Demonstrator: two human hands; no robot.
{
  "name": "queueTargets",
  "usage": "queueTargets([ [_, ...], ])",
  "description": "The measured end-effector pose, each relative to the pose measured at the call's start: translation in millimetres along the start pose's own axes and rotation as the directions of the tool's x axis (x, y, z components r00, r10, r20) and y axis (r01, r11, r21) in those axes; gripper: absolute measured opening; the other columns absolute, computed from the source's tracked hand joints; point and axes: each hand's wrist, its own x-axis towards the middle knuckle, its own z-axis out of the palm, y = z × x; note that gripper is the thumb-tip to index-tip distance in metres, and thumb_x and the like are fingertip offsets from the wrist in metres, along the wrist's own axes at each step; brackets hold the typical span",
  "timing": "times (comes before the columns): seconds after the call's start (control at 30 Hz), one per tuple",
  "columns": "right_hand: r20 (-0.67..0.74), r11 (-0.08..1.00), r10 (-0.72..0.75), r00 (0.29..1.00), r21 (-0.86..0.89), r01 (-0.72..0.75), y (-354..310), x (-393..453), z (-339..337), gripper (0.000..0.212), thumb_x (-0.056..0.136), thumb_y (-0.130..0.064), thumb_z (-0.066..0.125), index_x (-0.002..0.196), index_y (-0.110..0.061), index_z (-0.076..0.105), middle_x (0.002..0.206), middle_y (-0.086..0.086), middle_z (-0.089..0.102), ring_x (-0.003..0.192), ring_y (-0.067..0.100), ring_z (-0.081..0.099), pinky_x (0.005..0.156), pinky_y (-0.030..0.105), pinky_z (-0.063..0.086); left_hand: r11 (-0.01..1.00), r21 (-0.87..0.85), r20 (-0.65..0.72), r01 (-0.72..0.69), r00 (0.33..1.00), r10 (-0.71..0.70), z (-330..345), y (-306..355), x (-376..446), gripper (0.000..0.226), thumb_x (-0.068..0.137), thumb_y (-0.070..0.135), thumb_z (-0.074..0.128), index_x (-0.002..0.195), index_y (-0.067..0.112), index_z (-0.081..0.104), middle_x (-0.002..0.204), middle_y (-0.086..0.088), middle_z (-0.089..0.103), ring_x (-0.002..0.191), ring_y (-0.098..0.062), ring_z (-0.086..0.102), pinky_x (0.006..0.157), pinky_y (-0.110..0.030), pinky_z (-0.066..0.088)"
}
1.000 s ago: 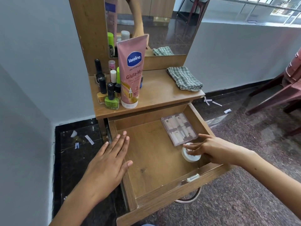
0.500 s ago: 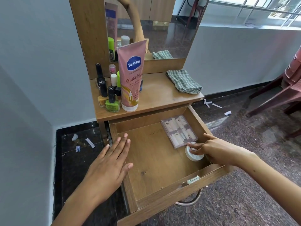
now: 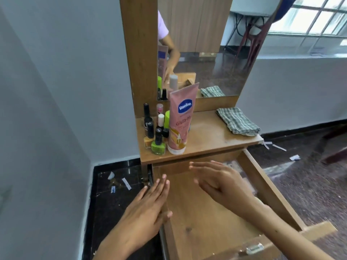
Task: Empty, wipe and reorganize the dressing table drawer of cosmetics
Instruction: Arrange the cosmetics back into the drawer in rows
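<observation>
The wooden drawer (image 3: 270, 192) of the dressing table stands pulled out. My left hand (image 3: 144, 211) lies flat with straight fingers on the drawer's left wall. My right hand (image 3: 219, 181) hovers over the back of the drawer, fingers spread and empty, pointing left toward the tabletop. It covers most of the clear plastic case (image 3: 238, 167) at the drawer's back right; only an edge shows. The white jar is hidden. On the tabletop stand a pink Vaseline tube (image 3: 181, 119) and several nail polish bottles (image 3: 157, 141). A folded checked cloth (image 3: 237, 121) lies at the tabletop's right.
A mirror (image 3: 216, 53) rises behind the tabletop. A grey wall (image 3: 47, 109) closes in on the left. Paper scraps (image 3: 125, 182) lie on the dark floor left of the drawer and on the floor at the right. The drawer's metal latch (image 3: 254, 247) sits on its front panel.
My right hand has let go of the white jar at the drawer's right and swung left and back, opening its fingers. The camera has tilted up. My left hand stays on the drawer's wall.
</observation>
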Motion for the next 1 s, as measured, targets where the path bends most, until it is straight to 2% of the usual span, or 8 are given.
queueTargets([
  [0.1,-0.324,0.981,0.150,0.934,0.169,-0.099,-14.7,23.5,5.7,0.033,0.083,-0.040,0.069,0.107,-0.018,0.066,0.111,-0.011,0.062,0.098,-0.001,0.061,0.079,0.022,0.052,0.998,0.066,0.075,0.006,0.997,-0.011,-3.3,2.1,2.7,0.078,0.083,0.065,0.010,0.140,0.025,-0.024,0.142,0.013,-0.037,0.132,-0.002,-0.029,0.114,-0.029,-0.009],
  [0.2,-0.421,0.955,0.273,0.865,0.227,-0.191,-20.3,43.8,12.9,0.047,0.075,-0.042,0.074,0.110,-0.016,0.057,0.113,-0.008,0.056,0.101,0.000,0.055,0.081,0.016,0.048,0.996,0.089,0.115,0.003,0.993,-0.013,-4.6,1.7,7.2,0.071,0.096,0.050,0.025,0.141,0.022,-0.022,0.142,0.010,-0.037,0.134,-0.005,-0.027,0.114,-0.029,-0.007],
  [0.4,-0.390,0.876,0.439,0.810,0.388,-0.288,-25.3,69.4,28.3,0.078,0.065,-0.050,0.079,0.125,-0.020,0.041,0.125,-0.010,0.049,0.112,0.001,0.050,0.088,0.010,0.040,0.986,0.167,0.219,-0.020,0.975,-0.017,-3.3,-0.4,14.4,0.074,0.093,0.057,0.017,0.142,0.018,-0.022,0.140,0.009,-0.038,0.135,-0.008,-0.026,0.111,-0.029,-0.006],
  [0.53,-0.404,0.852,0.459,0.792,0.453,-0.262,-27.1,77.3,34.0,0.078,0.062,-0.042,0.085,0.121,-0.020,0.039,0.117,-0.009,0.053,0.108,0.001,0.055,0.085,0.015,0.047,0.982,0.187,0.246,-0.010,0.969,-0.037,-0.5,-1.9,18.2,0.080,0.087,0.064,0.011,0.142,0.017,-0.022,0.138,0.008,-0.039,0.135,-0.009,-0.025,0.110,-0.030,-0.007],
  [0.63,-0.419,0.861,0.442,0.793,0.446,-0.245,-25.6,77.1,38.3,0.078,0.062,-0.040,0.085,0.121,-0.018,0.039,0.110,-0.013,0.055,0.103,-0.002,0.057,0.081,0.011,0.047,0.983,0.182,0.242,-0.016,0.970,-0.029,1.7,-3.2,19.0,0.095,0.067,0.073,-0.005,0.142,0.018,-0.022,0.137,0.008,-0.040,0.134,-0.009,-0.027,0.109,-0.029,-0.009],
  [0.73,-0.426,0.870,0.425,0.799,0.437,-0.230,-24.8,76.2,39.4,0.075,0.063,-0.040,0.085,0.120,-0.015,0.041,0.106,-0.020,0.053,0.099,-0.003,0.058,0.076,0.008,0.046,0.988,0.155,0.234,-0.013,0.972,-0.024,2.9,-3.8,18.2,0.093,0.065,0.074,-0.006,0.138,0.020,-0.027,0.138,0.007,-0.040,0.128,-0.008,-0.031,0.108,-0.030,-0.010],
  [0.9,-0.446,0.904,0.339,0.829,0.400,-0.155,-27.7,51.2,13.3,0.067,0.062,-0.033,0.088,0.112,-0.019,0.045,0.102,-0.017,0.060,0.089,0.003,0.064,0.073,0.018,0.053,0.994,0.109,0.149,0.024,0.988,-0.041,-0.9,3.7,8.2,0.070,0.096,0.051,0.021,0.140,0.020,-0.024,0.139,0.009,-0.039,0.130,-0.005,-0.030,0.108,-0.027,-0.012],
  [1.0,-0.295,0.931,0.257,0.920,0.331,-0.154,-20.7,13.4,-22.6,0.065,0.058,-0.035,0.089,0.106,-0.019,0.049,0.094,-0.013,0.065,0.084,0.007,0.066,0.071,0.019,0.053,0.994,0.109,0.064,0.006,0.998,-0.013,-2.0,6.0,0.0,0.069,0.097,0.048,0.024,0.142,0.020,-0.020,0.142,0.008,-0.036,0.131,-0.004,-0.029,0.107,-0.025,-0.012],
])
